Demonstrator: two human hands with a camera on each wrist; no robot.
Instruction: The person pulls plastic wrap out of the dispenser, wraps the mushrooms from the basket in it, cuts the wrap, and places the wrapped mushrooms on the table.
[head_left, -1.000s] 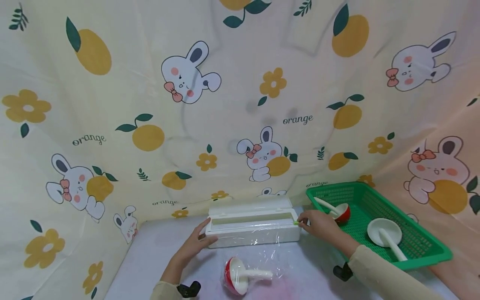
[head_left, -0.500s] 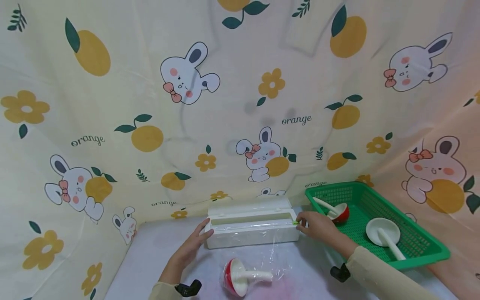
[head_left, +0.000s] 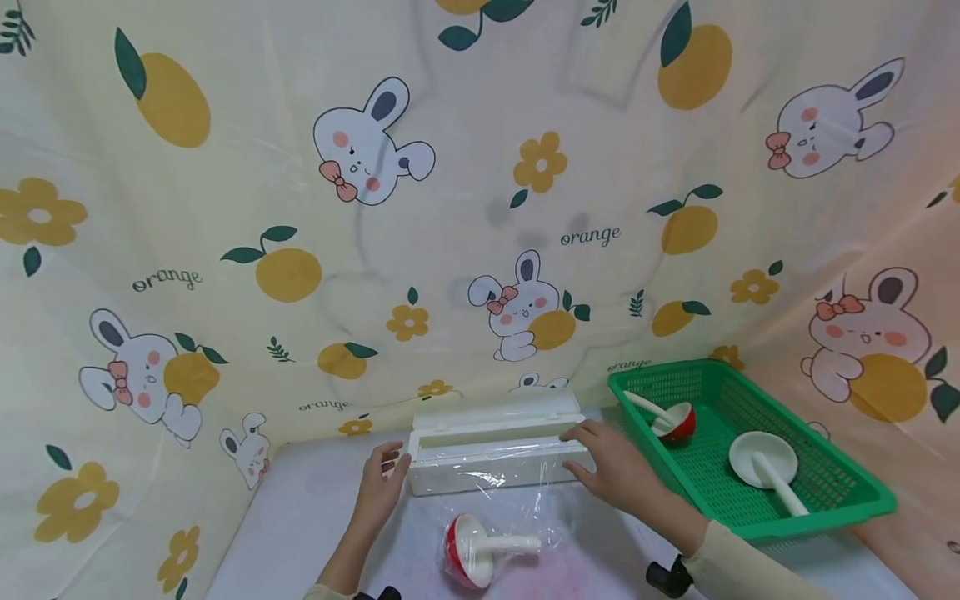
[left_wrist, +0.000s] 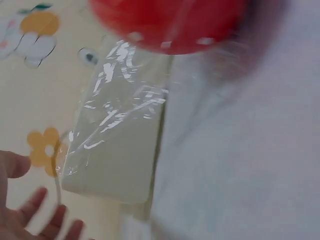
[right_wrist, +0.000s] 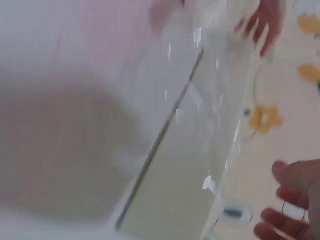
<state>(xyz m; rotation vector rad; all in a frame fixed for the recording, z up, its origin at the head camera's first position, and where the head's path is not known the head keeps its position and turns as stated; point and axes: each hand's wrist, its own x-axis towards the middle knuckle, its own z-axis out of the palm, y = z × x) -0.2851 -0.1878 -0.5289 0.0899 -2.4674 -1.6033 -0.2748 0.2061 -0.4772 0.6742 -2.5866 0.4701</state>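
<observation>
A white cling film dispenser [head_left: 487, 479] lies lengthwise at the back of the table, its lid [head_left: 498, 408] raised. Clear cling film [left_wrist: 112, 112] hangs over its front and runs to a red-and-white ladle [head_left: 471, 550], which lies wrapped in it. Beside the dispenser's left end, my left hand [head_left: 381, 486] has its fingers loosely bent, holding nothing. My right hand [head_left: 618, 468] is at the right end, thumb and fingers spread apart; it overlaps that corner in the head view. In the right wrist view, its fingers [right_wrist: 295, 175] are relaxed and grip nothing.
On the right stands a green plastic basket [head_left: 813, 442]. A red-and-white ladle [head_left: 678, 423] and another white-bowled ladle [head_left: 765, 460] lie in it. A patterned cloth [head_left: 450, 208] hangs behind the white table surface [head_left: 300, 500].
My right hand has let go of the green slider at the dispenser's right end, which no longer shows, and shifted left over that corner. My left hand has come off the left end.
</observation>
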